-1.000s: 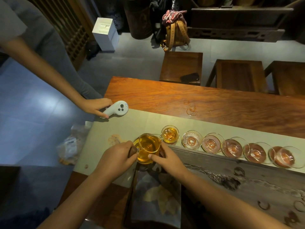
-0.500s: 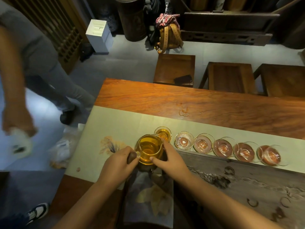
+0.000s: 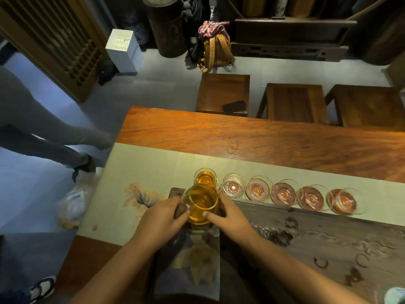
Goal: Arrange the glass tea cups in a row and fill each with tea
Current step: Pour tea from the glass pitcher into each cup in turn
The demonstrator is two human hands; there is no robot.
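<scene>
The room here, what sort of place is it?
Probably a tea room or tea house: a long wooden table carries a row of glass cups, both hands hold a pitcher of tea, and wooden stools line the far side.

No readable text or labels, perhaps owing to dimness.

Operator body: two bare forearms and hands.
The left hand [image 3: 161, 218] and right hand [image 3: 231, 216] are showing no gloves, rings or watches; both forearms are appearing uncovered to the frame edge, with no sleeves entering view.
</scene>
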